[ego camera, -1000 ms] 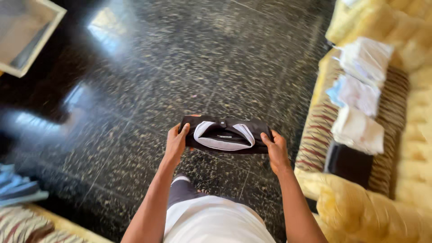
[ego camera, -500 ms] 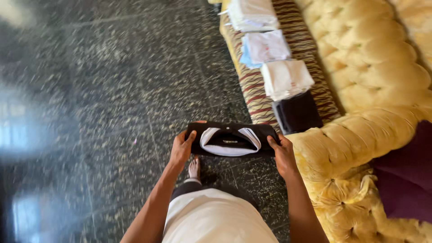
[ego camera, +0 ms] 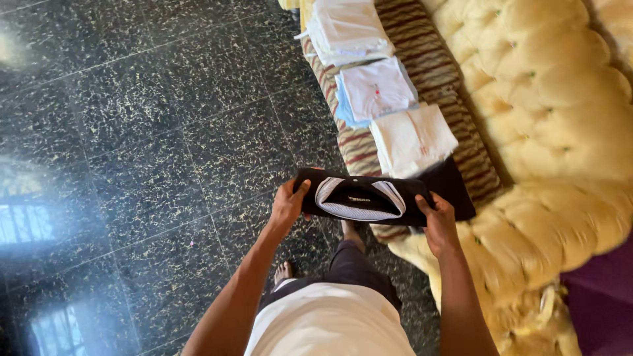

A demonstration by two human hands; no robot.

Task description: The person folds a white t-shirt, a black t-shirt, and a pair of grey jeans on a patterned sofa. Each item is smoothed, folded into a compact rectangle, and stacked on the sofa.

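Gripping a folded black garment (ego camera: 362, 198) by both ends, left hand (ego camera: 288, 206), right hand (ego camera: 438, 221), white collar lining with small label inside

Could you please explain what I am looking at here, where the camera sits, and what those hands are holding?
There is no machine here: a person wears a camera on the head, so the one view looks down past their own arms. The left hand and right hand each grip one end of a folded black garment with a white-edged collar, held flat in front of the body. To the right stands a yellow sofa with a striped seat cover. On it lie three piles of folded pale clothes in a row and a dark folded piece nearest the hands. Below is a dark speckled floor.
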